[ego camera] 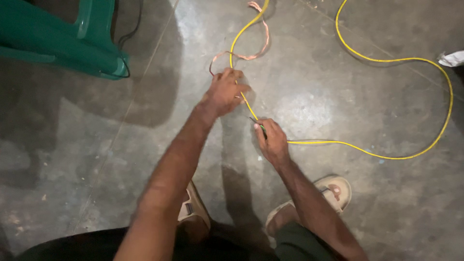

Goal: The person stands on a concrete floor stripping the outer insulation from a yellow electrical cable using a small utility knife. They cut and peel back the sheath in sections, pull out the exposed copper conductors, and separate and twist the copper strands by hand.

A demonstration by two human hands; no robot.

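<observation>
Head view, count: one yellow wire [386,60], one bare copper strand [241,55], two hands, two sandals
Left hand [224,92]: closed, pinching the wire on the concrete floor [72,159]
Right hand [271,140]: clamped on a small green-handled tool [261,127] at the wire
Room: open floor right of the loop
Obstacle: green plastic chair [63,36] upper left, well apart

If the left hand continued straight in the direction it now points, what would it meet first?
The left hand points up and away along the floor. It would probably first meet the loop where the yellow cable and the thin copper-coloured strand lie together just beyond its fingers. Its height above the floor is unclear, so it could pass over them.
</observation>
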